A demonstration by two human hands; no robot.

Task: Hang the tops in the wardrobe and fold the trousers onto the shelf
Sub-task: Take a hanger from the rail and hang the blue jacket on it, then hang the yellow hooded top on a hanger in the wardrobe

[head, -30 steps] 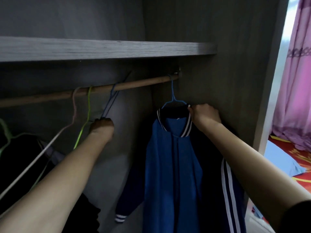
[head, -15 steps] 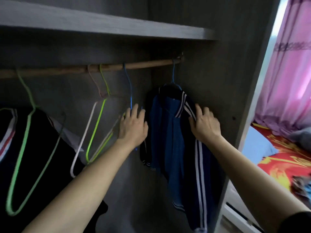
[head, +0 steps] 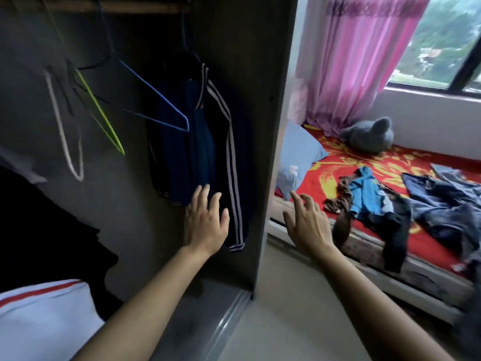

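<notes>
Although the rail (head: 117, 6) is cut off by the top edge, the dark blue jacket (head: 205, 142) with white sleeve stripes plainly hangs at the right end of the wardrobe (head: 145, 230), close to the side panel (head: 263, 113); its hanger hook is lost in shadow. The left hand (head: 205, 220) hovers before the jacket's hem, fingers (head: 201, 196) straight, slightly spread and empty; contact with the cloth cannot be told. The right hand (head: 308, 225) is out past the panel's front edge, fingers (head: 296, 201) loosely spread, holding nothing. A blue hanger (head: 156, 100), green hanger (head: 101, 113) and white hanger (head: 65, 131) hang blurred to the left. A black garment (head: 39, 230) is cut off at the lower left. On the bed (head: 364, 160) a blue top (head: 364, 191) and jeans (head: 447, 201) lie near the edge, other pieces hard to make out. A strip of floor (head: 273, 321) separates wardrobe and bed.
</notes>
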